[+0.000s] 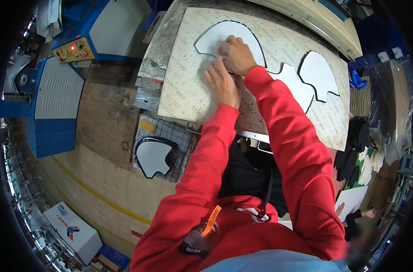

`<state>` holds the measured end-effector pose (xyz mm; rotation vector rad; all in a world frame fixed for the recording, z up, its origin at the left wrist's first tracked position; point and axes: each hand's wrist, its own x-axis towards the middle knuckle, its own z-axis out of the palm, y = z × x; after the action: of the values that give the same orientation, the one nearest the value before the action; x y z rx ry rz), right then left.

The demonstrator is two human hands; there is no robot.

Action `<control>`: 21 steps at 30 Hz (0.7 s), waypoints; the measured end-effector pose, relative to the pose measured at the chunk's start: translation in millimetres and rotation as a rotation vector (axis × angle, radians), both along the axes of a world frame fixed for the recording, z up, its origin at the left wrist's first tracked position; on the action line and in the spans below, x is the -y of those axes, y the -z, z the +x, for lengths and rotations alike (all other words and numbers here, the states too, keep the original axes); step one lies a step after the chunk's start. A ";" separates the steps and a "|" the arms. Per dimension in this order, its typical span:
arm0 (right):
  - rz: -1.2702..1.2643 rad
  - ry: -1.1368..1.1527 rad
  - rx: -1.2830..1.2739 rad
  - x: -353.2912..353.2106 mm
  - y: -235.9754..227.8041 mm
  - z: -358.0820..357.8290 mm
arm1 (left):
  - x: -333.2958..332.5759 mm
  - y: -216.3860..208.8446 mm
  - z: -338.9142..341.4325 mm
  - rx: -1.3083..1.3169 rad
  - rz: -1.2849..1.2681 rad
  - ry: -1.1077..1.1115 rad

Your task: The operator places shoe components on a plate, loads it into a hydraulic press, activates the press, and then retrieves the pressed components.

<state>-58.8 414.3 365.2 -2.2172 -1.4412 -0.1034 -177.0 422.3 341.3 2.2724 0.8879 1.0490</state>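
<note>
On a pale patterned board (179, 90) lies a white fan-shaped cut piece (242, 34) with a dark edge. My right hand (238, 55) is over its middle, fingers curled and fingertips closed at the piece's inner edge. Just below, my left hand (222, 84) reaches up with its fingers apart, the tips close to the right fingertips at the same edge. What lies between the fingertips is hidden. To the right are a second white cut piece (294, 86), partly behind my right sleeve, and a third white cut piece (317, 75).
Lower left of the board, more white dark-edged pieces (153, 156) lie on a checked surface (181, 147). A cream machine beam (306, 20) runs along the board's far edge. Blue-and-grey machines (57, 99) stand at left. Another person's hand (369, 213) shows at lower right.
</note>
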 end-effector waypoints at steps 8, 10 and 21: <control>0.298 0.060 -0.082 49.0 -19.5 -19.3 | -3.4 5.9 5.8 -0.018 0.077 -0.014; 0.506 0.130 -0.100 91.2 -18.4 -34.6 | -4.9 7.8 7.4 0.011 0.140 -0.061; 0.678 0.873 -0.341 310.0 22.7 -65.4 | -12.9 9.5 20.8 -0.059 0.205 -0.123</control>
<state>-124.2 104.3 342.5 -1.9668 -0.1319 -0.4081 -156.2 435.2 331.9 2.4536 0.9955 1.1804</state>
